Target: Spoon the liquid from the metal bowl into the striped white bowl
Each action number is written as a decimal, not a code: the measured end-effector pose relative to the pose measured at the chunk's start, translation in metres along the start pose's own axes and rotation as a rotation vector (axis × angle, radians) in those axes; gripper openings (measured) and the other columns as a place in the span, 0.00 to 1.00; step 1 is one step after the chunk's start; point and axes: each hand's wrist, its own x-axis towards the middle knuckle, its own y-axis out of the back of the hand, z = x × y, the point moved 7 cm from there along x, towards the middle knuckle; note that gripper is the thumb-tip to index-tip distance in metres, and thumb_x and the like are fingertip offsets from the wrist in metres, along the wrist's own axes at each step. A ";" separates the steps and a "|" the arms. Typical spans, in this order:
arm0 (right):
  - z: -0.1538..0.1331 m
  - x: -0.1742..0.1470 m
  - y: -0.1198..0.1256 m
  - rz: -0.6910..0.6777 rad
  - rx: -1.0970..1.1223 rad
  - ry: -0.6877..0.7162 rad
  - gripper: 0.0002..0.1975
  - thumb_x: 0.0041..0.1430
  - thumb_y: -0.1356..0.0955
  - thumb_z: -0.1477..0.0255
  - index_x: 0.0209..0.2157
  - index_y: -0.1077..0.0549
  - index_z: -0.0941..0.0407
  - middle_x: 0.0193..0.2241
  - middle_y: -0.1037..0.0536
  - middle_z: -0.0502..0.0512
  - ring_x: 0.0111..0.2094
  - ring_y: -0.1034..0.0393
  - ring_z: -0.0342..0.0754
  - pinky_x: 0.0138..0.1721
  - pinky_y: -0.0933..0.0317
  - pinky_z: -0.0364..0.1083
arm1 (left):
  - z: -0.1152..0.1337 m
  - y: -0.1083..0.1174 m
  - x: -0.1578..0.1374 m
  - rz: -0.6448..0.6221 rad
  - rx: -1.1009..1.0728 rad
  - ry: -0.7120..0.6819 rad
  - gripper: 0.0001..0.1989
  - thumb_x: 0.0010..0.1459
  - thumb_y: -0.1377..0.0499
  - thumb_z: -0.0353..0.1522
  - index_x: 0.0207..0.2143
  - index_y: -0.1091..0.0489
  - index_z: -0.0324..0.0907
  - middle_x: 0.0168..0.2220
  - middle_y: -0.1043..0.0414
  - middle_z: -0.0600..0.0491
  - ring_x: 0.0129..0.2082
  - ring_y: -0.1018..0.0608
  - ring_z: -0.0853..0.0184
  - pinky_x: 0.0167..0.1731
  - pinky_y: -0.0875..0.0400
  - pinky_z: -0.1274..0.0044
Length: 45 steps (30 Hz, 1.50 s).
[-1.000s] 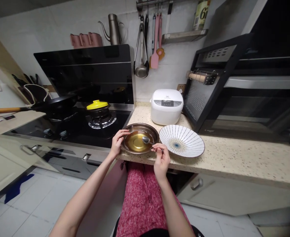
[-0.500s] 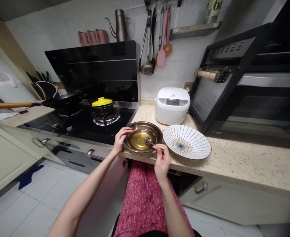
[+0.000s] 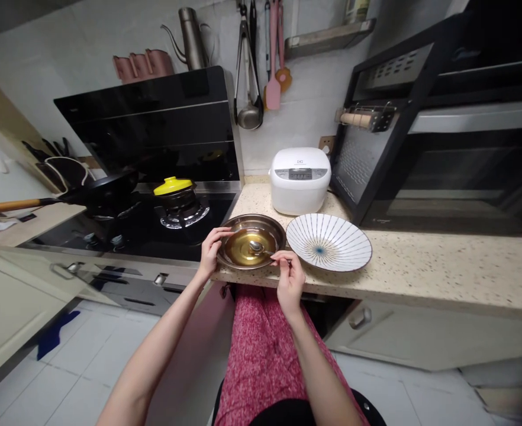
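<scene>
A round metal basin [image 3: 275,225] with yellowish liquid [image 3: 239,253] in it sits at the counter's front edge. My left hand [image 3: 209,253] is closed on the basin's left rim, thumb and fingers at its edge. Between the fingertips of my right hand [image 3: 291,283] is the handle of a metal spoon [image 3: 255,246]. The spoon's head is over the middle of the basin, at or in the liquid; its exact depth is hard to tell. Just right of the basin lies a white plate [image 3: 345,241] with dark radiating lines and a blue centre.
Behind the plate stands a white rice cooker [image 3: 300,189]. To the left, a gas stove [image 3: 216,207] carries a yellow-lidded pot [image 3: 172,186] and a black wok [image 3: 105,188], its wooden handle pointing left. A dark oven [image 3: 465,183] stands at the right. Utensils [image 3: 250,115] hang on the wall.
The spoon's head has moved left, nearer the basin's middle, with my right hand still holding it. My left hand stays on the rim. The whole view has shifted a little.
</scene>
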 end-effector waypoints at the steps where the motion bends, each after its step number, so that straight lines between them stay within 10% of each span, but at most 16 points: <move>1: 0.000 0.000 0.000 0.009 0.005 0.003 0.14 0.72 0.37 0.63 0.35 0.27 0.54 0.33 0.23 0.52 0.32 0.28 0.45 0.36 0.31 0.46 | 0.000 0.000 0.000 -0.002 0.005 0.000 0.19 0.59 0.50 0.30 0.42 0.19 0.41 0.51 0.23 0.45 0.54 0.24 0.54 0.58 0.33 0.62; 45: -0.057 0.026 0.080 0.287 -0.213 0.329 0.11 0.72 0.38 0.67 0.38 0.27 0.54 0.33 0.24 0.53 0.33 0.27 0.46 0.37 0.31 0.47 | -0.005 0.000 0.002 -0.003 0.001 -0.019 0.18 0.60 0.49 0.33 0.41 0.18 0.42 0.50 0.22 0.45 0.53 0.23 0.54 0.58 0.31 0.62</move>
